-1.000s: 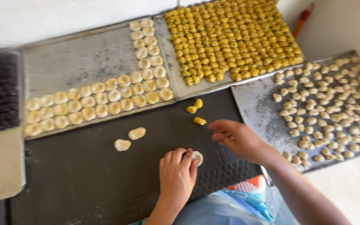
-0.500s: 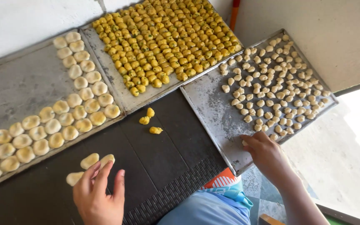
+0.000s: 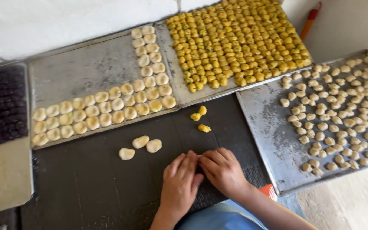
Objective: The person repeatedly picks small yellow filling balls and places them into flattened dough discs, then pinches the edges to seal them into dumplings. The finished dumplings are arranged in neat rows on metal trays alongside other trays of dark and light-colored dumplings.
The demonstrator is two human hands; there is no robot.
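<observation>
Both hands are together at the near edge of the dark surface [image 3: 86, 187], palms down, fingertips touching. Left hand [image 3: 180, 183] flat, fingers loosely bent; right hand [image 3: 222, 170] curled over beside it. Whatever sits under the fingers is hidden, so I can't tell if either hand is grasping something.

Just beyond the left hand, toward mid-surface: three pale dough pieces [image 3: 140, 147] in a loose row, two of them touching, one apart. Further back, near the centre: three small yellow balls [image 3: 200, 116], close together.

Along the far edge, a grey metal tray [image 3: 81, 72] with pale round dough pieces [image 3: 107, 113] in an L shape, along its near and right sides. Next to it, at the far right corner, a tray packed with yellow balls [image 3: 239, 42]. Right edge: another metal tray [image 3: 265, 127] with many small beige dough lumps [image 3: 346, 110], scattered, mostly on its far half. Left edge: a tray of dark purple pieces [image 3: 1, 106].
</observation>
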